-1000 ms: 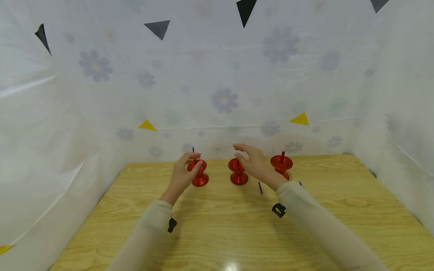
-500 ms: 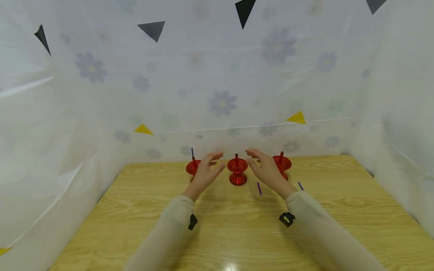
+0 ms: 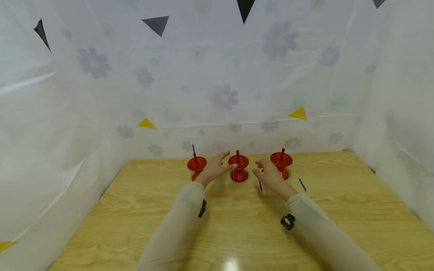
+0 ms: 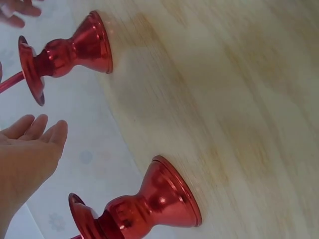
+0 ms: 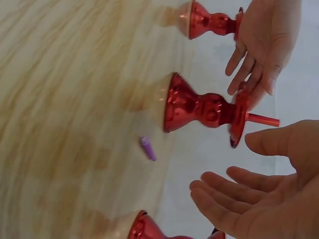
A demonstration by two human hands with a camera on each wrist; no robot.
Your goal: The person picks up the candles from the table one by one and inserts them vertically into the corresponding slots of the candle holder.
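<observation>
White sheeting printed with pale flowers [image 3: 223, 98] and dotted with black and yellow triangles walled in a wooden table [image 3: 237, 229] on three sides. Three red candle holders stood in a row near the table's far edge. The left candle holder [image 3: 196, 165] carried a thin blue candle, the middle candle holder [image 3: 239, 167] a short red candle [image 3: 237, 154], and the right candle holder [image 3: 281, 162] another red candle. A loose purple candle [image 3: 260, 186] lay on the wood just by the right hand, and a blue candle [image 3: 302, 184] lay farther right, apart from it.

The left hand [image 3: 214, 169] hovered between the left and middle holders, fingers straight and slightly spread, tips close to the middle holder's dish; whether they touched it could not be told. The left hand partly hid the left holder's base. The right hand [image 3: 268, 175] hovered between the middle and right holders, palm turned inward, fingers relaxed and apart, gripping nothing. In the right wrist view the middle holder [image 5: 204, 108] stood between both open palms, with the purple candle [image 5: 148, 148] on the table near its foot.

A second before, the left hand had been pinching at the top of the left holder and the right hand had been over the middle one. Since then both had shifted to flank the middle holder, whose red candle now showed clearly, and had sunk lower toward the table.
</observation>
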